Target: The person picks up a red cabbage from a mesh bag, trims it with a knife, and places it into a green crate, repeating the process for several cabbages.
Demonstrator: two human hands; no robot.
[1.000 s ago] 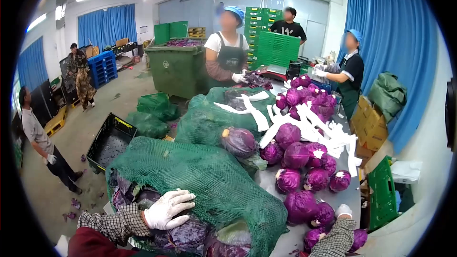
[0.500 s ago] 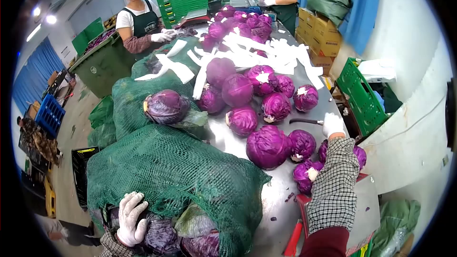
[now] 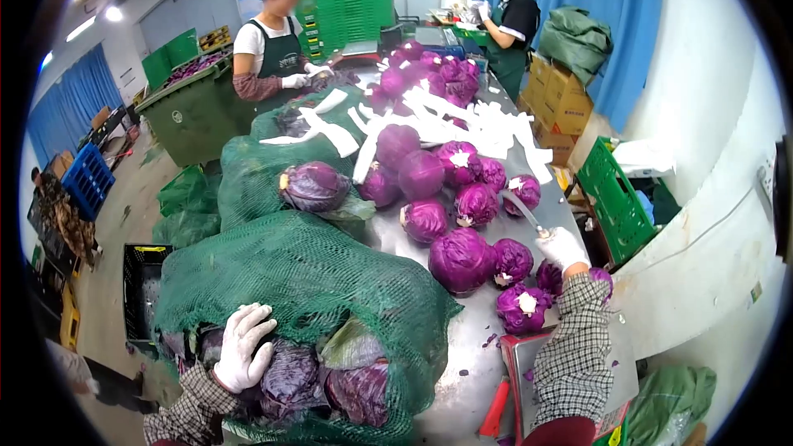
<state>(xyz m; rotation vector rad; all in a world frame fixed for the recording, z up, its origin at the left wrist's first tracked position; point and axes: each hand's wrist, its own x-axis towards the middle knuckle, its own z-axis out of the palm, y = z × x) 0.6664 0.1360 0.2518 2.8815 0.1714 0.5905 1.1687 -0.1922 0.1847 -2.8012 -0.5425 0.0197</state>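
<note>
My left hand, in a white glove, rests with fingers spread at the mouth of a green mesh bag. Under and beside it lie dark red cabbages with wrinkled outer leaves. My right hand, gloved too, is closed round the handle of a knife. The curved blade points up and away to the left, close to a small red cabbage. Trimmed, glossy red cabbages lie to the left of that hand, and one with a pale cut stem sits below it.
White foam net sleeves lie across the metal table. By my right forearm are a scale and a red-handled tool. Co-workers stand around the far end. A green crate is at the right.
The view has shifted. My right hand has turned the knife so its blade, level before, now slants upward. My left hand stays on the bag's opening.
</note>
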